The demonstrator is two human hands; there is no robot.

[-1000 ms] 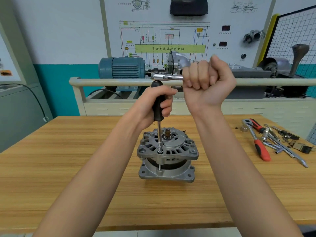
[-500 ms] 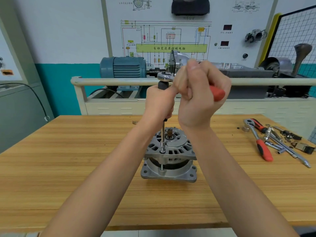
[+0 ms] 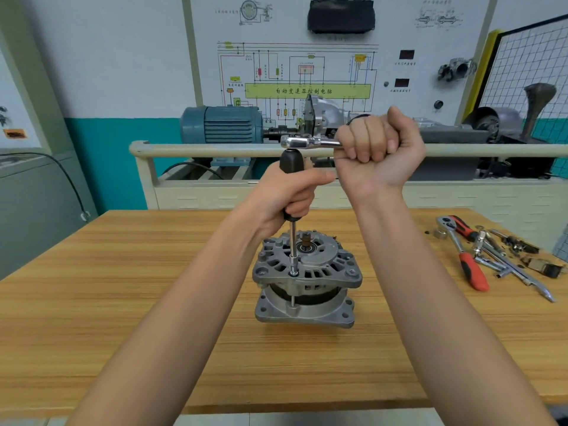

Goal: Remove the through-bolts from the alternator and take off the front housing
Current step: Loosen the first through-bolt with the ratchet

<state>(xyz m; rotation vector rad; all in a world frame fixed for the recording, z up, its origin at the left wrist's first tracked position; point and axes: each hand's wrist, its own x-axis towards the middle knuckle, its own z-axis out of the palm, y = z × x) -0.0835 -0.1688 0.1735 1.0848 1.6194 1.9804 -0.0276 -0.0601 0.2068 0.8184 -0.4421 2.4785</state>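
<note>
- Alternator (image 3: 307, 281) stands upright on the wooden bench (image 3: 123, 302), front housing (image 3: 310, 265) uppermost, just ahead of my forearms.
- Step in hand, as I judge it: loosening a through-bolt (image 3: 293, 299) at the near-left edge of the housing. The socket driver (image 3: 293, 210) stands vertical on the bolt head.
- My left hand (image 3: 287, 195) has its fingers curled round the black driver handle, steadying it.
- My right hand (image 3: 376, 149) is fisted round the ratchet (image 3: 307, 142), which is seated on top of the driver and lies level, pointing right.
- Next move calls for swinging the ratchet while I keep the driver plumb, so the socket does not slip off.
- Hidden: the ratchet grip lies inside my fist; I cannot tell how far the bolt is backed out. The housing blocks most of the bolt shank.
- Spare tools (image 3: 491, 256) lie well apart on the right; the small parts among them are too small to identify.
</note>
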